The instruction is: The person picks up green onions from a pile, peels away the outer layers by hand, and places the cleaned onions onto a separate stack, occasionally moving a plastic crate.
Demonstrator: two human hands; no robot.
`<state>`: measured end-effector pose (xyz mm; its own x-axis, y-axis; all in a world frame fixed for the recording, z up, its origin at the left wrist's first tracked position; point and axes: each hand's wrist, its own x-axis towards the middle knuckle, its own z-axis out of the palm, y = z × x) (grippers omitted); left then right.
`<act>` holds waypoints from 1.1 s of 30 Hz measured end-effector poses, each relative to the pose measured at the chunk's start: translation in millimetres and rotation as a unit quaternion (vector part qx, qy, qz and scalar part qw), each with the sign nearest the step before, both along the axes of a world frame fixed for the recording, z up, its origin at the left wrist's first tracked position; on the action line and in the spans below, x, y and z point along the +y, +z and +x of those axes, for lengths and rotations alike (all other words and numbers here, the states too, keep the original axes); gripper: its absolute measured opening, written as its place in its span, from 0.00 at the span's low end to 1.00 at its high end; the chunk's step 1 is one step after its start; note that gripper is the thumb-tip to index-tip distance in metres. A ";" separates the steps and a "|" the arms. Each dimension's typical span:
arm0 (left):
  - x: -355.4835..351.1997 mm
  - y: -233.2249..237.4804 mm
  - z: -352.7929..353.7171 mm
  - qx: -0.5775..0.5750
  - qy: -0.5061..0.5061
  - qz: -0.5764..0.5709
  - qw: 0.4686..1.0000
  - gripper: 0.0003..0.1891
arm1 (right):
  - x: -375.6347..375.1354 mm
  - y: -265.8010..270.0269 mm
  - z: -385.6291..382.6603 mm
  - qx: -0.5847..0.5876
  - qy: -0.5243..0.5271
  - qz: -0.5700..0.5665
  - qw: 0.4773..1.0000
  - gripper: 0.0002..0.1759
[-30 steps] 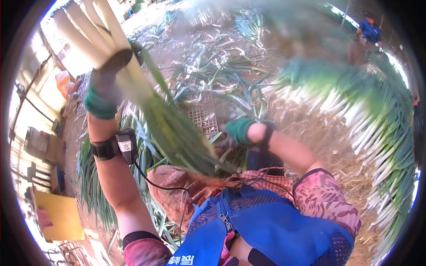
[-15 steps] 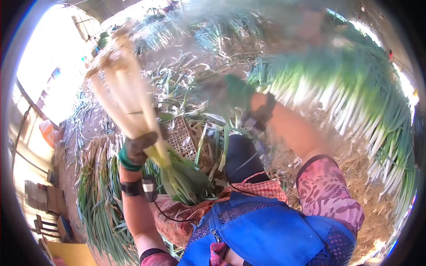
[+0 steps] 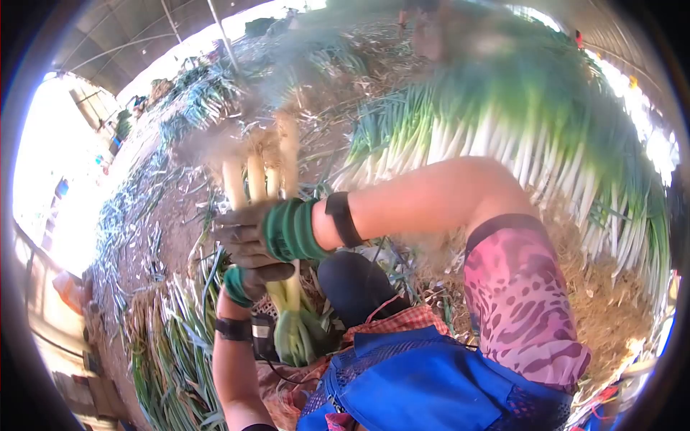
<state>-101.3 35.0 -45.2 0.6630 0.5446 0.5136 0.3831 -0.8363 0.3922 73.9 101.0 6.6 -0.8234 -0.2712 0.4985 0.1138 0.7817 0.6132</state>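
A bunch of large green onions [image 3: 256,179] stands in front of me, roots up, the white stalks pointing away and the green leaves hanging down by my lap. My left hand [image 3: 260,279], in a dark glove with a green cuff, is closed around the bunch at its lower part. Just above it, my gloved right hand [image 3: 248,231] lies across the white stalks with its fingers wrapped over them. Both hands touch or nearly touch each other. The roots are blurred.
A long row of green onions [image 3: 496,136] lies on the ground to the right. At the lower left is a pile of onions with dry outer leaves [image 3: 172,352]. Leaf scraps [image 3: 122,215] litter the floor. My dark-clad knee [image 3: 356,287] is near the bunch.
My right hand has come left from over the scraps onto the stalks in my left hand. The bunch has turned more upright and shifted right. The view has turned slightly.
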 end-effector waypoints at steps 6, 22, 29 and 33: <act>-6.2 33.2 80.2 -0.175 -0.058 -0.569 0.801 0.19 | -17.9 18.6 74.3 -0.110 -0.040 -0.122 0.986 0.11; 58.4 154.9 131.6 -0.280 0.134 -0.020 0.950 0.34 | -2.9 111.0 530.9 0.267 -0.614 -0.190 0.718 0.07; 91.7 90.5 71.2 -0.325 0.170 -0.186 0.911 0.29 | -43.0 -10.0 741.2 0.448 -0.799 -0.257 0.307 0.13; 99.3 13.6 60.5 -0.321 0.218 -0.325 0.862 0.26 | -37.1 -53.8 766.4 0.472 -0.806 -0.266 0.238 0.16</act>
<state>-40.8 134.3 -31.6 0.0138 0.9815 0.1908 0.1348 -0.1909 0.9723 840.3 63.9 -47.1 0.9035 0.3265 0.2776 0.4195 -0.8065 -0.4166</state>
